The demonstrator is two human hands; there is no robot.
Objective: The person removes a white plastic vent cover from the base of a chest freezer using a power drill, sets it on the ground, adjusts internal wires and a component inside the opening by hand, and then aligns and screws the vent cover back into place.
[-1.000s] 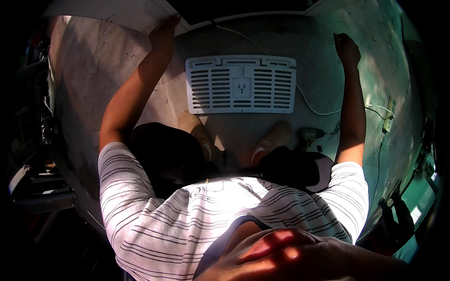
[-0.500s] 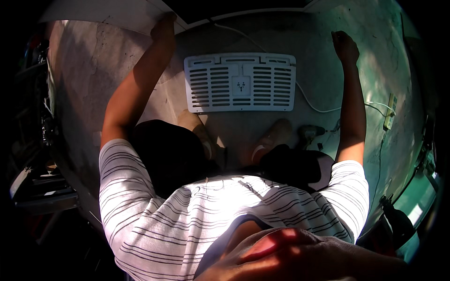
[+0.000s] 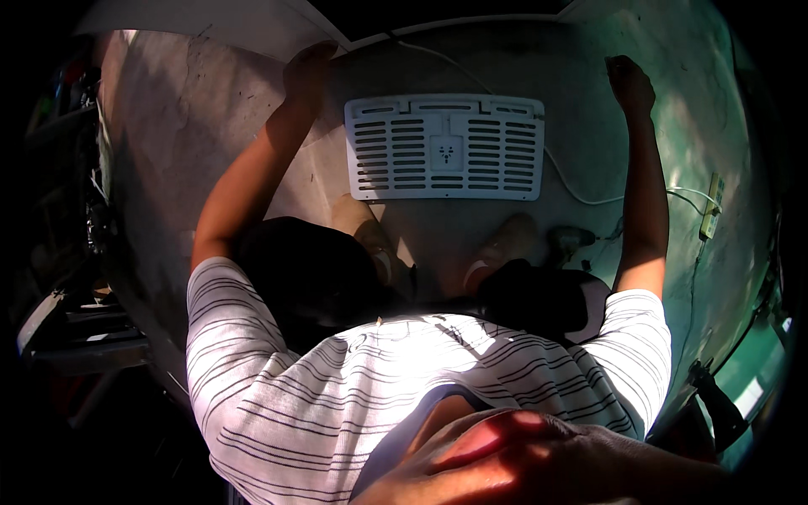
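Observation:
A white slotted plastic panel (image 3: 444, 115) lies in front of my feet, between my two arms. At the upper left, my left hand (image 3: 312, 66) is at the lower edge of a large pale board (image 3: 244, 21); its fingers are in shadow, and I cannot make out their grip. My right hand (image 3: 629, 82) is out to the right of the slotted panel, its fingers curled, with something small at the fingertips that I cannot identify.
A cordless drill (image 3: 566, 241) lies by my right foot. A white cable runs behind the slotted panel to a power strip (image 3: 711, 206) on the right. Dark metal objects (image 3: 76, 328) crowd the left edge, and more dark items line the right.
The view has shifted slightly. My left hand has come a little way toward me, lower along the board's edge. My right hand has hardly moved.

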